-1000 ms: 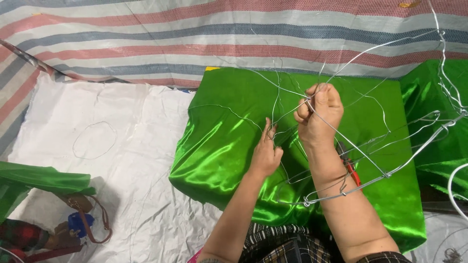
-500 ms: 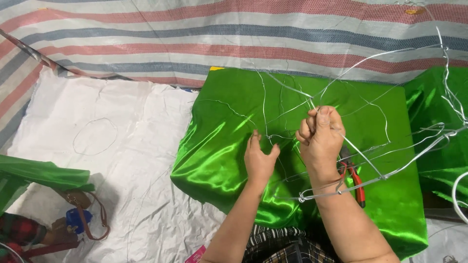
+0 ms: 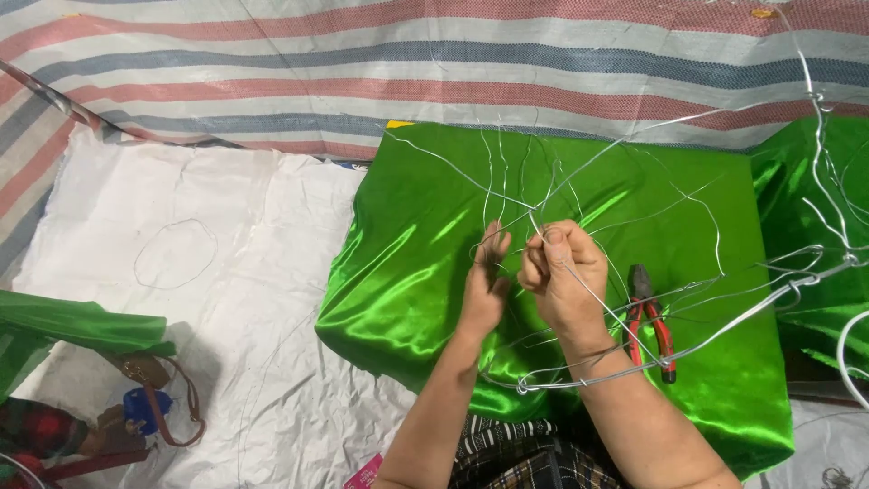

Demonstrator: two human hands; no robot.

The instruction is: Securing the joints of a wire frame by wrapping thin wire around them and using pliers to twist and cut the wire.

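The right hand (image 3: 566, 281) was closed in a fist around strands of thin, silvery wire (image 3: 634, 340), its fingers (image 3: 552, 243) pinching a strand near the top of the fist. The left hand (image 3: 484, 285) stood just beside it at nine o'clock, fingers loosely spread and upright, their tips touching the same crossing strands without clamping them. The wire formed a loose, tangled frame that fanned out from the two hands toward twelve o'clock and trailed off toward three o'clock, with a thicker twisted run passing under the right wrist. All of it lay over a shiny green satin cloth (image 3: 407, 244) spread on the floor. A pair of red-handled pliers (image 3: 650, 321) rested on the cloth just at three o'clock of the right hand. Beyond the cloth at twelve o'clock stretched a striped woven tarp (image 3: 362, 54); at nine o'clock lay a white sheet (image 3: 226, 217), and a brown-strapped bag (image 3: 149, 398) sat at eight o'clock.
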